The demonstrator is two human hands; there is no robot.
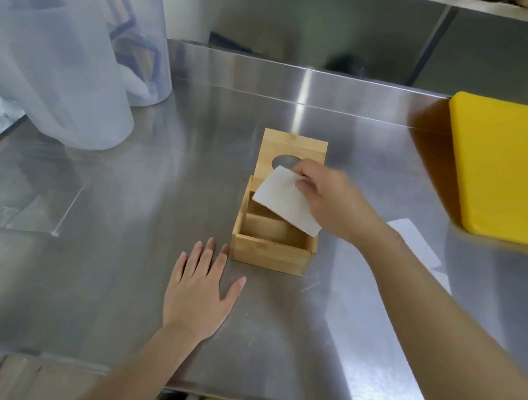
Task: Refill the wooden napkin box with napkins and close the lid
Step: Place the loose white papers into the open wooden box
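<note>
Napkin [286, 199] tilted, long axis down-right

A brushed stainless-steel worktable [109, 279] fills most of the view, its surface streaked with pale reflections of overhead light; a raised steel backsplash [314, 27] runs along the far edge, with a steel shelf [487, 4] above it; tall translucent plastic containers [72, 54] stand at the far left, blurred and close to the lens; a thick yellow plastic cutting board [515, 167] lies at the far right; a clear acrylic stand [36, 195] rests flat on the left part of the table; below the near edge, a strip of pale floor [26, 383] shows.
</note>
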